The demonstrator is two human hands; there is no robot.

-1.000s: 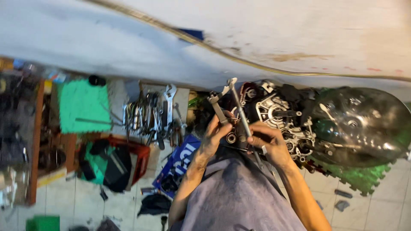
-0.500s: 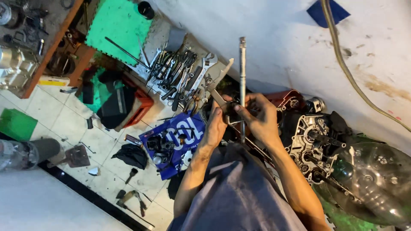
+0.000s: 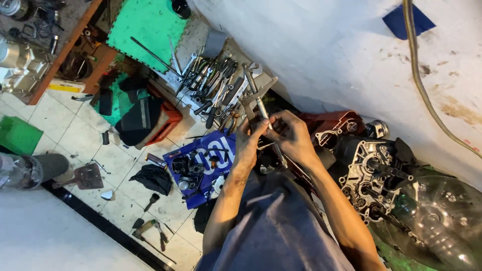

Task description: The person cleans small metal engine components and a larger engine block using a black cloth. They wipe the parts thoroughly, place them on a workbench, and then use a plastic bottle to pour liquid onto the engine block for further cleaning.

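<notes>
My left hand (image 3: pixel 247 144) grips an open-ended spanner (image 3: pixel 257 95) whose jaws point up and away from me. My right hand (image 3: pixel 293 138) holds a long thin metal rod (image 3: pixel 262 111) that slants up to the left and crosses the spanner. Both hands meet just above my lap, over a small metal part I cannot make out. To the right lies an opened engine case (image 3: pixel 369 175) with gears and shafts showing.
A heap of spanners and pliers (image 3: pixel 213 85) lies by the wall. A blue tray (image 3: pixel 203 163) holds small parts. Also here: a red crate (image 3: pixel 160 123), a green foam mat (image 3: pixel 143 30), a clear round cover (image 3: pixel 437 221), a hose (image 3: pixel 422 85) and loose tools on the tiles.
The rod has tipped from upright to slanting left across the spanner. My hands have shifted slightly right in view, and the camera swung from the wall down to the floor.
</notes>
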